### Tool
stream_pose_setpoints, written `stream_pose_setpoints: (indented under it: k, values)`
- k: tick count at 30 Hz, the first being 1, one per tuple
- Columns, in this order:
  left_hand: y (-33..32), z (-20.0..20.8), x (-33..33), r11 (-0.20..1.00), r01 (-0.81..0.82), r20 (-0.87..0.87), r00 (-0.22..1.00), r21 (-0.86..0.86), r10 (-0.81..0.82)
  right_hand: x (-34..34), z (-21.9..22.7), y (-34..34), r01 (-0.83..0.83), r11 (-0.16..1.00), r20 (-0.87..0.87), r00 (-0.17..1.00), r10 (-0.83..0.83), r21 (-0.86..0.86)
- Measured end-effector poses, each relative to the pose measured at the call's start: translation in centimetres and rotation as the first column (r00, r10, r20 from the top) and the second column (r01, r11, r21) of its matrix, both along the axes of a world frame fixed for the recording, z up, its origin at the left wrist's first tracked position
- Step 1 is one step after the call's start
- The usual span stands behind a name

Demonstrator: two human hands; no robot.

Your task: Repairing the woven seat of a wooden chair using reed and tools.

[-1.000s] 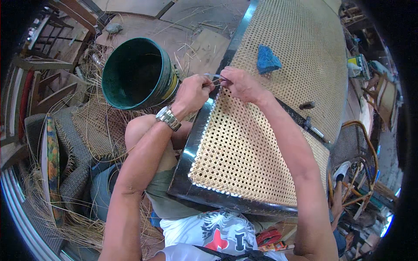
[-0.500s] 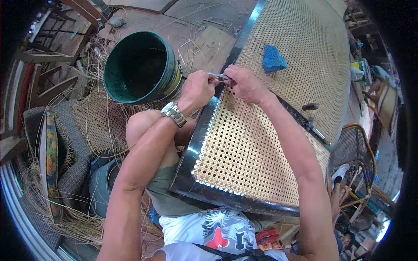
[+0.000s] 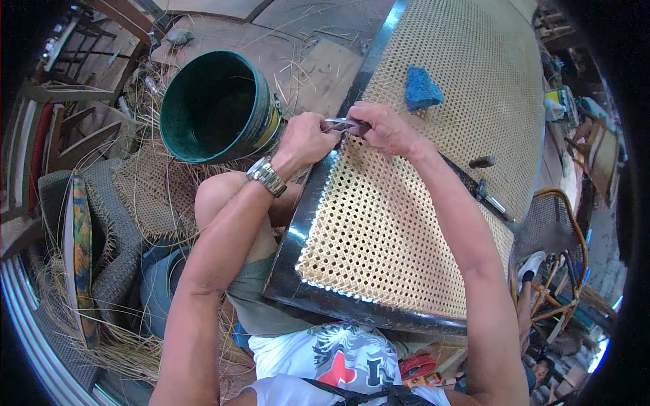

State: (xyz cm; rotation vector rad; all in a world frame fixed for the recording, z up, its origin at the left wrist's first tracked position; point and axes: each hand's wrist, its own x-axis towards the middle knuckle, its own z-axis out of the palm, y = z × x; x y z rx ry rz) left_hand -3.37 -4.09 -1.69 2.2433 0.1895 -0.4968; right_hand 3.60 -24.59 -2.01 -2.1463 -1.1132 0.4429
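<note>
A dark-framed panel of woven cane (image 3: 379,230) lies before me. Over the corner of its nearer section, my right hand (image 3: 386,128) is closed on a thin, shiny metal tool (image 3: 342,122), which reaches across to my left hand (image 3: 308,139). Its exact kind is too small to tell. The left fingers are pinched together beside the dark frame edge (image 3: 318,179); what they grip is hidden. A watch (image 3: 267,177) is on my left wrist.
On the cane lie a rough blue lump (image 3: 423,88), a short dark handle (image 3: 482,162) and a metal-shafted tool (image 3: 494,201). A green bucket (image 3: 169,101) stands at left among loose cane strands. At right is a rattan chair (image 3: 548,230).
Both hands stay at the same corner. The metal tool's angle between them has shifted slightly, and the whole view has moved a little.
</note>
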Motion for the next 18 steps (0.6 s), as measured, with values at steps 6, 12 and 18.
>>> stream_pose_setpoints:
  k: [6,12,18]
  values:
    - [-0.6,-0.3,0.1,1.000,-0.030,0.008,1.000,-0.003,0.030,-0.9,-0.1,0.0,0.115,0.991,-0.052,0.992,-0.112,0.061]
    - [-0.4,-1.0,0.2,1.000,-0.024,0.035,0.999,-0.006,0.024,-1.4,-0.7,0.4,0.150,0.988,0.006,0.989,-0.150,0.019]
    - [-0.7,-1.2,0.0,0.983,-0.017,-0.013,1.000,-0.182,0.015,-3.2,-1.7,1.0,0.298,0.949,0.155,0.947,-0.281,-0.102]
